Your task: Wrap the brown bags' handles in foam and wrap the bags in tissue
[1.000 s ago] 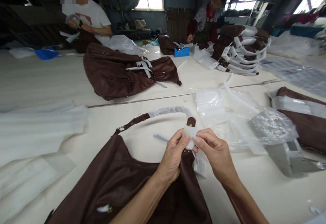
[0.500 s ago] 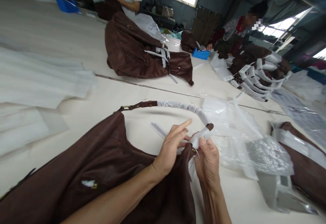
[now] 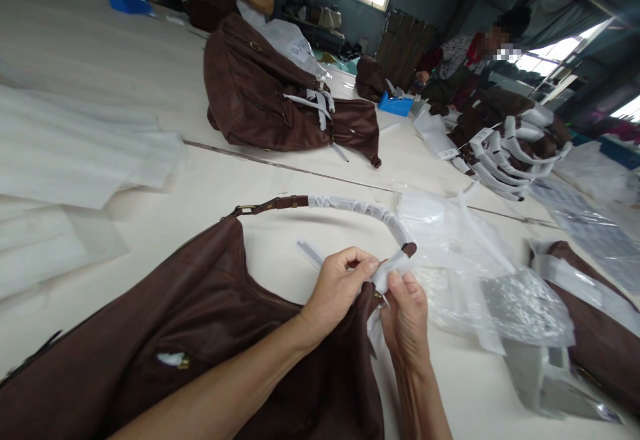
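A dark brown leather handbag lies before me, its strap arched away and mostly wrapped in white paper. At the strap's right end, white wrapping paper covers the part near the metal fitting. My left hand pinches this paper from the left, thumb and forefinger together. From the right, my right hand grips the same wrapped end with the thumb on top; its other fingers are partly hidden. A small gold-coloured clasp with white wrapping shows on the bag's front.
Another brown bag lies beyond. Clear plastic bags and a grey tape dispenser are at right, beside another brown bag. White sheets spread at left. Wrapped handles are piled farther right. Two people work across the table.
My left hand's raised forefinger has bent down, closing with the thumb on the white paper. The right hand keeps its grip with little movement.
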`<state>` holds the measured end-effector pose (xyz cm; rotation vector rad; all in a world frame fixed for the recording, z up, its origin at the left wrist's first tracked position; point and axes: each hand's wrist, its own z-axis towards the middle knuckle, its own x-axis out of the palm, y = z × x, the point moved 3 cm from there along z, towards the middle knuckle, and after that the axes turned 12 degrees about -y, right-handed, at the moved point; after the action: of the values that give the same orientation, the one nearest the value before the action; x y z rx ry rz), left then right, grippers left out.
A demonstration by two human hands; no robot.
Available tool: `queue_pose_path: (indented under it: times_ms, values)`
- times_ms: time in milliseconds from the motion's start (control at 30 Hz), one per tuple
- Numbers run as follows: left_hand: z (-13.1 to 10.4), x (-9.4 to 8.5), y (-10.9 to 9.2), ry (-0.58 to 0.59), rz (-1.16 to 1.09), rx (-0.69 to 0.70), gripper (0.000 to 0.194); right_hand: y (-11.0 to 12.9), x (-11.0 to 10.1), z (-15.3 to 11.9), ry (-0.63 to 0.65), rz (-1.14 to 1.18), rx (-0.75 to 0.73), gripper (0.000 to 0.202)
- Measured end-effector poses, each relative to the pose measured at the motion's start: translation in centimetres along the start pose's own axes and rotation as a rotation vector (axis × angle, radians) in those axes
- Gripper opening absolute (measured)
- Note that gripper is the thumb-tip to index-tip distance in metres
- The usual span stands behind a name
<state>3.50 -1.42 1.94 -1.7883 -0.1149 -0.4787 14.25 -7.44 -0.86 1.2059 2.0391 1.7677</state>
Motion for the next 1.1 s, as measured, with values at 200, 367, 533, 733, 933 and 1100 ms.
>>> queue_pose_path:
  times_ms: [200, 367, 533, 733, 933, 1100]
  values:
    - [0.2, -0.6, -0.2, -0.109, 0.134, 0.193, 0.015, -0.4, 0.4, -0.1, 0.011, -0.098, -0.118, 0.036]
    - [-0.5, -0.6, -1.0, -0.031, 0.374, 0.431, 0.017, -0.6, 0.0, -0.1, -0.073, -0.202, -0.250, 0.028]
    - [-2.6, 0.4, -0.3, 0.033, 0.490, 0.474, 0.039, 0.1, -0.5, -0.1, -0.204, -0.269, -0.272, 0.038]
    - [-3.2, 1.0, -0.8, 0.112, 0.419, 0.482, 0.020, 0.1, 0.1, 0.1, -0.151, -0.281, -0.246, 0.043]
    - [1.4, 0.7, -1.1, 0.008, 0.266, 0.133, 0.024, -0.3, 0.5, 0.4, -0.144, -0.277, -0.325, 0.039]
    - [3.2, 2.8, 0.9, 0.206, 0.200, -0.140, 0.047, -0.2, 0.5, 0.9, -0.045, -0.214, -0.255, 0.039]
